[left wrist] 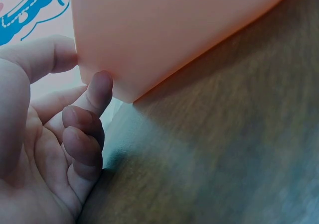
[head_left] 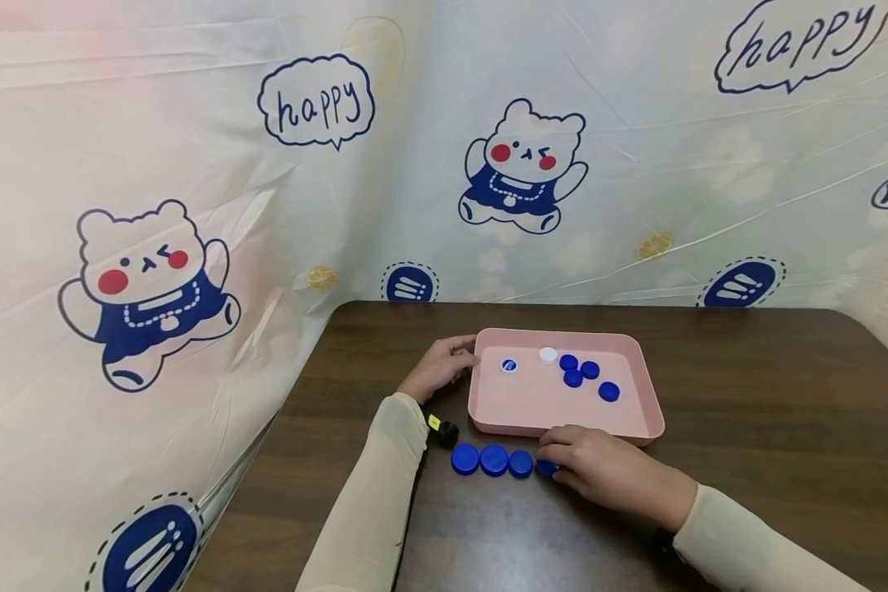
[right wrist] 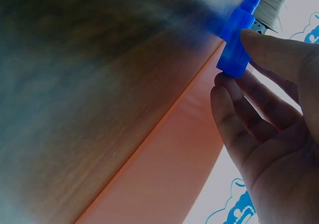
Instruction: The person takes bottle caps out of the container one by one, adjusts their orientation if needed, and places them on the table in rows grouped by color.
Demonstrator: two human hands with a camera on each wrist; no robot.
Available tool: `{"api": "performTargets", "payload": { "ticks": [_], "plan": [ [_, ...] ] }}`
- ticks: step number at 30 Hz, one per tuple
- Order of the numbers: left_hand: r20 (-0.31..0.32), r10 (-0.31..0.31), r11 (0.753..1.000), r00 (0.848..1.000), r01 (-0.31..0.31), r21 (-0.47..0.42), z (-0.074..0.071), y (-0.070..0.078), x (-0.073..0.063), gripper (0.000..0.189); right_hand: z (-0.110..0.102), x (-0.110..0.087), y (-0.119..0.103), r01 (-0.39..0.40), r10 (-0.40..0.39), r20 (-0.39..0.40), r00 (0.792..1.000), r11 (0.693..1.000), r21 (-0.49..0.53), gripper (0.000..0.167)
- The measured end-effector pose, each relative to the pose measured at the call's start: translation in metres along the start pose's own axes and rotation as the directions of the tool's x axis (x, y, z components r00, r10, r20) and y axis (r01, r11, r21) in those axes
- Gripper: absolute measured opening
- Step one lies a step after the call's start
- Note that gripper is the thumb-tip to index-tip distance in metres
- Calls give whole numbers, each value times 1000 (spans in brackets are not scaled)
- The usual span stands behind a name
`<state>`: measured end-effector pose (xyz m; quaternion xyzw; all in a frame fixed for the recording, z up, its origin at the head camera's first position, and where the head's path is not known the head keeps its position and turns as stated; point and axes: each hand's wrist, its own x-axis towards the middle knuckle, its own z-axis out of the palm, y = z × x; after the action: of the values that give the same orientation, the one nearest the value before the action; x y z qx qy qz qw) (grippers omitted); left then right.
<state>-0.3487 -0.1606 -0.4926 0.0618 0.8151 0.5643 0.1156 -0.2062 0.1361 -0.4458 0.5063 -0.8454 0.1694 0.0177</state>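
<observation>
In the head view my right hand point(head_left: 610, 469) pinches a blue bottle cap point(head_left: 548, 468) at the right end of a row on the table. The right wrist view shows that blue cap point(right wrist: 233, 59) between thumb and fingertips. To its left, blue caps point(head_left: 494, 460) line up along the front of a pink tray point(head_left: 518, 409). My left hand point(head_left: 437, 367) is at the tray's left side, fingertips against the outer wall point(left wrist: 149, 30). Inside the tray lie several blue caps point(head_left: 589, 370), a white cap point(head_left: 548, 355) and a white disc with a blue print point(head_left: 509, 366).
The dark wooden table point(head_left: 755, 411) extends around the tray. A printed cloth point(head_left: 636, 164) hangs behind it and along the left side. Beside my left sleeve is a small black device point(head_left: 448, 433) with a yellow label, close to the row's left end.
</observation>
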Motion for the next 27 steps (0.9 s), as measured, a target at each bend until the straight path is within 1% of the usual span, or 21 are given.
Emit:
{"api": "performTargets", "payload": {
  "ticks": [14, 21, 27],
  "plan": [
    [2, 4, 1000, 1000, -4, 18, 0, 1, 0, 52, 2, 4, 0, -42, 42, 78, 996, 999, -10, 30],
    [1, 5, 1000, 1000, -5, 18, 0, 0, 0, 53, 1, 5, -1, -11, 11, 64, 998, 1000, -7, 31],
    [-4, 7, 1000, 1000, -7, 17, 1, -1, 0, 53, 2, 6, -1, -10, 11, 72, 997, 1000, -9, 32]
  ]
}}
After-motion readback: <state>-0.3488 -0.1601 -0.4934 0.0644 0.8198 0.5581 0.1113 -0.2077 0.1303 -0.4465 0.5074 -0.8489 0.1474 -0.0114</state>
